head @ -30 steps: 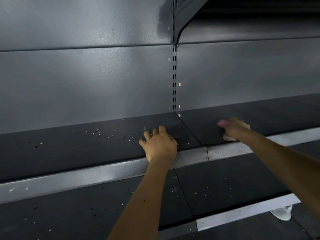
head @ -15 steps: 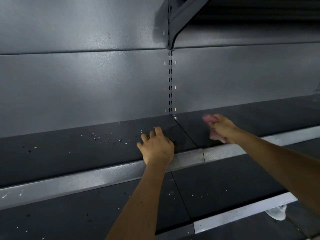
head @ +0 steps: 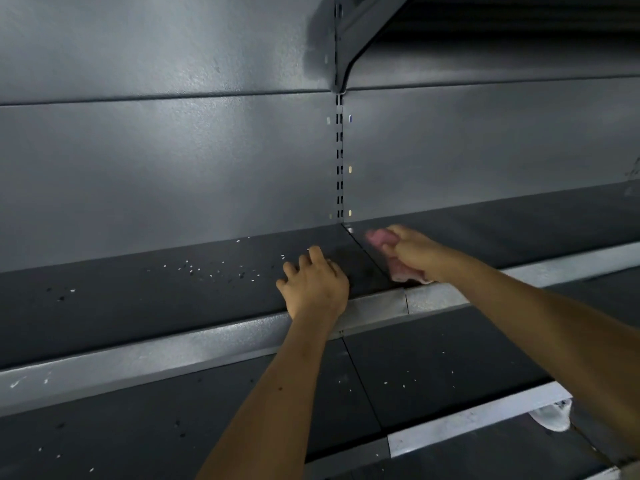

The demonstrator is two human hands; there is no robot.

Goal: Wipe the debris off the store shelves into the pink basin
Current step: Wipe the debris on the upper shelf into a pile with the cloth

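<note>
Our two hands were out. Our left hand point(head: 313, 289) lay loose on one dark grey metal shelf point(head: 138, 306), holding nothing. Many tiny white crumbs point(head: 214, 271) sat just left of its fingers point(head: 304, 263). Our right hand point(head: 415, 252) squeezed one soft pink cloth point(head: 377, 239).

head cam, facing fwd at shelf point(head: 104, 306), close up

My upper shelf point(head: 121, 306) carries pale crumbs point(head: 211, 271), my left hand point(head: 313, 289) lying flat, and a pink cloth point(head: 377, 239). The lower shelf point(head: 433, 341) is speckled too.
</note>
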